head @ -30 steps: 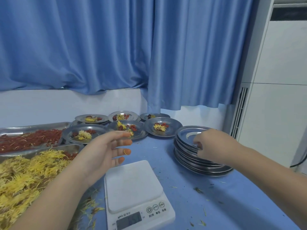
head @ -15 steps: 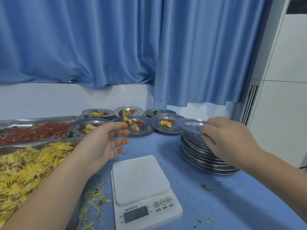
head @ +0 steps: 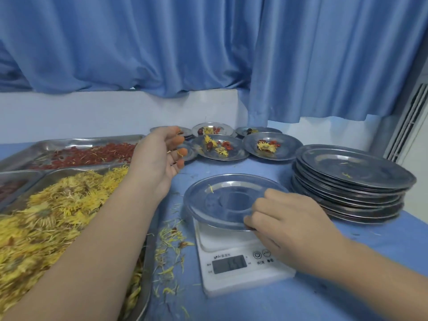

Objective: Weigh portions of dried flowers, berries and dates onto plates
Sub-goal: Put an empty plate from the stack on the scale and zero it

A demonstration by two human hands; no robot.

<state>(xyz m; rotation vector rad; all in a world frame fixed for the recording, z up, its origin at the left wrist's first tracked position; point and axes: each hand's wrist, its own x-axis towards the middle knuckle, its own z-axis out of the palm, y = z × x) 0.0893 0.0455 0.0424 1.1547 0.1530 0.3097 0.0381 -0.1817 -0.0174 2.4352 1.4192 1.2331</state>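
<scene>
Blue curtains (head: pixel 208 42) hang across the whole back, above a white ledge (head: pixel 92 112), and a blue table (head: pixel 347 286) spreads under everything. On my left, one big tray of yellow flowers (head: pixel 46 216) lies nearest me, one tray of red berries (head: pixel 92 155) behind it, and the corner of a third tray (head: pixel 11 188) with dark red pieces shows at the edge. On the right stands one stack (head: pixel 352 184) of empty plates, too many to count. At the back I count six filled plates (head: pixel 272 147), two partly hidden behind my left hand (head: pixel 157 163), which hovers open above the flower tray, fingers spread and holding nothing. One white scale (head: pixel 240 258) sits in front of me, its display blurred. My right hand (head: pixel 291 225) pinches the near rim of one empty plate (head: pixel 222 200) lying on the scale, thumb under and fingers over, covering part of the buttons. Loose petals (head: pixel 169 246) lie scattered between tray and scale.
</scene>
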